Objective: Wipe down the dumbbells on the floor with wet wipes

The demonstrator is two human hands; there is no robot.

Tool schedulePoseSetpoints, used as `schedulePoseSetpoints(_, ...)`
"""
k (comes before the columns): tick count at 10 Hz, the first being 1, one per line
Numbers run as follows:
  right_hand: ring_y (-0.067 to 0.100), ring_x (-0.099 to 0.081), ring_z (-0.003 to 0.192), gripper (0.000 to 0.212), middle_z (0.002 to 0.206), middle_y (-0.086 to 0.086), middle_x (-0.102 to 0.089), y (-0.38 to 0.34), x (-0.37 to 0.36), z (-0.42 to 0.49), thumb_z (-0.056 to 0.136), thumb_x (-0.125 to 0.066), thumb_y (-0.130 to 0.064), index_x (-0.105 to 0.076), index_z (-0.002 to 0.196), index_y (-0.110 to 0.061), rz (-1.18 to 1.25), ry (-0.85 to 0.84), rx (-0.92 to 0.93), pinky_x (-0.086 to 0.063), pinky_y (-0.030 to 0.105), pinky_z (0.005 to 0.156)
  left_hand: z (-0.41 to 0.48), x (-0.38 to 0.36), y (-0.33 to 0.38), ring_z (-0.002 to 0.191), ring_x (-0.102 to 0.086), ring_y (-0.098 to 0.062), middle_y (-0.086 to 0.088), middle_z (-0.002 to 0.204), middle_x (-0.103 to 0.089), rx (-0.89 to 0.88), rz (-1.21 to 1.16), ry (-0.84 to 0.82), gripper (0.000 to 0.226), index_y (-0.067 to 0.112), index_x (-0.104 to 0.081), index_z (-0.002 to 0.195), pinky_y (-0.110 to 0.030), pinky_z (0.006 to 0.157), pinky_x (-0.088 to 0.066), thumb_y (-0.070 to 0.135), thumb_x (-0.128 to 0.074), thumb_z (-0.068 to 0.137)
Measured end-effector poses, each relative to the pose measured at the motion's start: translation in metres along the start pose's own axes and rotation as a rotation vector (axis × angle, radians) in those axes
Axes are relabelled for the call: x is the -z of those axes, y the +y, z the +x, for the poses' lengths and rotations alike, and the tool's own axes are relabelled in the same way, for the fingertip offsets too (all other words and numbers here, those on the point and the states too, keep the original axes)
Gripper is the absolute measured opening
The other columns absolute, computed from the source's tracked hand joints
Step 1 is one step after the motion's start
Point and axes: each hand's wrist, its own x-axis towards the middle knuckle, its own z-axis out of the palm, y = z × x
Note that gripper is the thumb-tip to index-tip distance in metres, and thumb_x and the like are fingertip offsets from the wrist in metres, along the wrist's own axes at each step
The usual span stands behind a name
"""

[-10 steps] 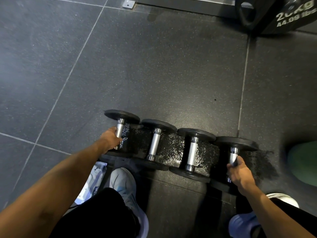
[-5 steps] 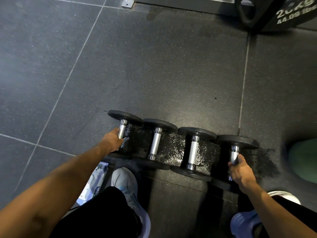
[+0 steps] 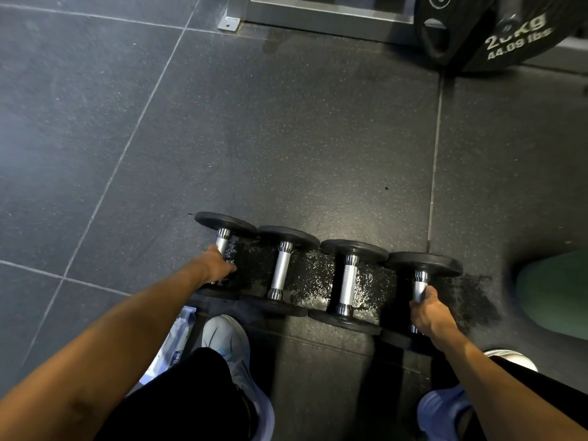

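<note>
While the dark floor (image 3: 286, 122) glistens wet beneath them, four dumbbells (image 3: 348, 281) sit side by side; left hand (image 3: 216, 265) curls its fingers round the leftmost handle (image 3: 222, 241), right hand (image 3: 428, 313) clamps the rightmost handle (image 3: 420, 286), wipes pack (image 3: 178, 338) beside the left shoe (image 3: 229, 345).

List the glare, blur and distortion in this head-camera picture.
Head view: glare sparkles off the wet floor patch between the handles; the green object at the right edge is smeared by blur; the wide-angle lens splays the tile seams; the left hand gripping the leftmost dumbbell and the right hand gripping the rightmost dumbbell are fairly sharp.
</note>
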Motion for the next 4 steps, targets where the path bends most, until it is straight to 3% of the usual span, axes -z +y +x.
schedulePoseSetpoints(1, 0.048, -0.056, 0.120, 0.038, 0.130, 0.031, -0.059, -0.008, 0.005, 0.000, 0.102, -0.050, -0.017, -0.040, 0.135, 0.000, -0.039, -0.044, -0.070, -0.043, 0.046, 0.100, -0.002, -0.001, 0.001, 0.107, -0.058, -0.031, -0.020, 0.131, -0.061, -0.022, -0.008, 0.020, 0.061, 0.007, -0.045, 0.143, -0.041, 0.092, -0.045, 0.031, -0.072, 0.094)
schedulePoseSetpoints(2, 0.047, -0.052, 0.127, 0.053, 0.139, 0.032, -0.052, -0.016, 0.010, -0.006, 0.102, -0.052, -0.020, -0.035, 0.145, 0.006, -0.105, -0.063, -0.040, -0.043, 0.046, 0.102, -0.012, 0.005, 0.004, 0.096, -0.056, -0.027, -0.015, 0.114, -0.062, -0.039, -0.021, 0.044, 0.044, 0.005, -0.055, 0.130, -0.037, 0.083, -0.043, 0.029, -0.071, 0.096)
schedulePoseSetpoints(4, 0.045, -0.052, 0.126, 0.056, 0.140, 0.031, -0.050, -0.030, 0.024, -0.023, 0.101, -0.052, -0.024, -0.034, 0.146, 0.005, -0.105, -0.036, -0.005, -0.043, 0.045, 0.102, -0.028, 0.012, 0.007, 0.098, -0.060, -0.027, -0.013, 0.113, -0.064, -0.075, -0.075, 0.027, 0.042, 0.006, -0.059, 0.128, -0.036, 0.082, -0.045, 0.034, -0.068, 0.098)
